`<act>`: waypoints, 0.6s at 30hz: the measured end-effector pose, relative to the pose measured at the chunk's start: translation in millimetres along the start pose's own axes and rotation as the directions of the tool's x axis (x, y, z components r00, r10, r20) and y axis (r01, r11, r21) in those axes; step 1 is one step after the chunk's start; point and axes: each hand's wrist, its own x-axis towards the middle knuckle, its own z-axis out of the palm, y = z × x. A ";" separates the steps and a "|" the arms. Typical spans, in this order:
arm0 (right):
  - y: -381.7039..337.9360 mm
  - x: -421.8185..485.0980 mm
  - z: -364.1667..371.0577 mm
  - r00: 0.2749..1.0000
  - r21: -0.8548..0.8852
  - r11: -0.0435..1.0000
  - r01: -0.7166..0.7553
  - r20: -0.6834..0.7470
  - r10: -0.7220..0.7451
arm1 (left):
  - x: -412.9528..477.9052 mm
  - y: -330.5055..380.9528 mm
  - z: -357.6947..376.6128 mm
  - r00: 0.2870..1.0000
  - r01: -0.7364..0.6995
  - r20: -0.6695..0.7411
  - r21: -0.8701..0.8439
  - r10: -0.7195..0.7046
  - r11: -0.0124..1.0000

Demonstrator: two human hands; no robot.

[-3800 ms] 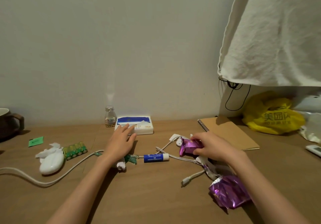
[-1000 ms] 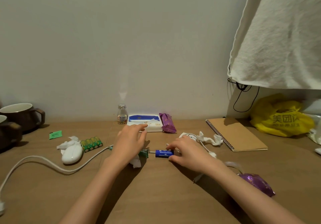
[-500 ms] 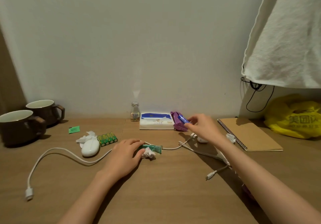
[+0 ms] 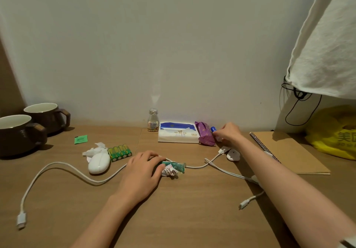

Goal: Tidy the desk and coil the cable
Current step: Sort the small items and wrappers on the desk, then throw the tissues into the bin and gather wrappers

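Observation:
A long white cable (image 4: 63, 170) snakes across the wooden desk (image 4: 185, 209), its plug (image 4: 20, 221) lying at the near left. My left hand (image 4: 141, 172) lies flat on the cable, fingers touching crumpled wrappers (image 4: 173, 168). My right hand (image 4: 228, 134) is at the back, closed around a blue glue stick (image 4: 213, 129) beside the purple packet (image 4: 205, 136) and the tissue pack (image 4: 178, 135). A second white cable (image 4: 248, 201) runs under my right forearm.
Two brown mugs (image 4: 21, 132) stand at far left. A green slip (image 4: 81, 139), crumpled tissue (image 4: 95, 149), white oval case (image 4: 99, 163) and green batteries (image 4: 119, 152) lie left of centre. A small bottle (image 4: 153, 120), brown notebook (image 4: 289, 151) and yellow bag (image 4: 335, 134) are at the back and right.
My right hand picked up the blue glue stick from mid-desk and carried it back beside the purple packet. My left hand has settled onto the cable by the wrappers. The view shifted left.

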 end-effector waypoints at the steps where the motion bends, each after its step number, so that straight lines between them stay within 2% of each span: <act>1: -2.0 -0.3 0.6 1.000 -0.002 1.000 0.001 0.011 -0.001 | 0.9 -0.2 0.6 1.000 -0.002 -0.006 0.000 0.002 1.000; 10: 0.2 8.0 11.3 0.997 0.009 0.998 0.060 0.037 -0.060 | 3.0 0.5 2.1 1.000 0.008 -0.022 -0.001 -0.008 1.000; 14: -1.4 -0.4 9.1 0.994 -0.044 0.993 0.106 0.038 -0.105 | 3.5 0.4 1.3 1.000 0.008 -0.030 -0.014 -0.009 1.000; 18: -8.5 -25.3 -0.4 0.950 -0.114 0.957 0.267 -0.135 -0.282 | 3.6 -2.1 -5.4 0.998 0.004 -0.069 -0.013 -0.005 1.000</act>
